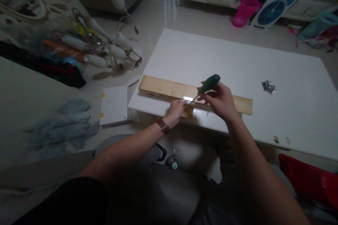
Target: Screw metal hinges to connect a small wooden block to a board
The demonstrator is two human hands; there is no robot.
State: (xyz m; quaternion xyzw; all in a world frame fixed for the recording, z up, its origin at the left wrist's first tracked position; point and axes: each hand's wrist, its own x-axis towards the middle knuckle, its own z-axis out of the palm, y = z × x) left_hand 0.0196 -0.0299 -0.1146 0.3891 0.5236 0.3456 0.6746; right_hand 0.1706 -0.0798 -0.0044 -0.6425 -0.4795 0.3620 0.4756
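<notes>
My right hand [219,98] is closed around a green screwdriver [210,83] with a dark end cap. Its shaft slants down and left to a shiny metal hinge [188,99]. That hinge lies on a long wooden board [169,88], where a shorter wood piece [188,111] meets its near side. My left hand [176,109], with a brown strap at the wrist, has its fingers pinched together at the hinge's near left edge. Whether those fingers hold a screw or just press the hinge is too small to tell.
The white table [224,56] carries the boards near its front edge. Several metal hinges [269,87] lie in a pile at the right. Small bits [276,139] sit near the front edge. A white panel [114,105] and a lamp fixture [113,51] are left of the table.
</notes>
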